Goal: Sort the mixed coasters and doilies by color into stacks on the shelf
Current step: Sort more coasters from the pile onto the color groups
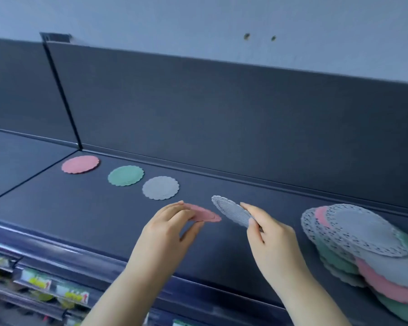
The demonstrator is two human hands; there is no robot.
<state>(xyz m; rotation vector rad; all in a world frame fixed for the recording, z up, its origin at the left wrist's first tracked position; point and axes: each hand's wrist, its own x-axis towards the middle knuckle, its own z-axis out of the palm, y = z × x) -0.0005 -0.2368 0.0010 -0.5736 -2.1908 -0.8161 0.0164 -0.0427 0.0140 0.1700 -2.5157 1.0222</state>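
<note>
On the dark shelf (104, 212) lie three scalloped coasters in a row: a pink coaster (80, 164) at the far left, a green coaster (125, 175) beside it, then a grey coaster (160, 188). My left hand (169, 228) pinches a second pink coaster (204, 215) just above the shelf. My right hand (266, 234) grips a second grey coaster (232, 210), held tilted. At the right edge sits a mixed pile (363, 243) of grey, pink and green coasters and lacy doilies.
The shelf's dark back panel (222, 114) rises behind the row, with a vertical divider (61, 90) at the left. Below the shelf's front edge, lower shelves with price tags (54, 288) show at the bottom left.
</note>
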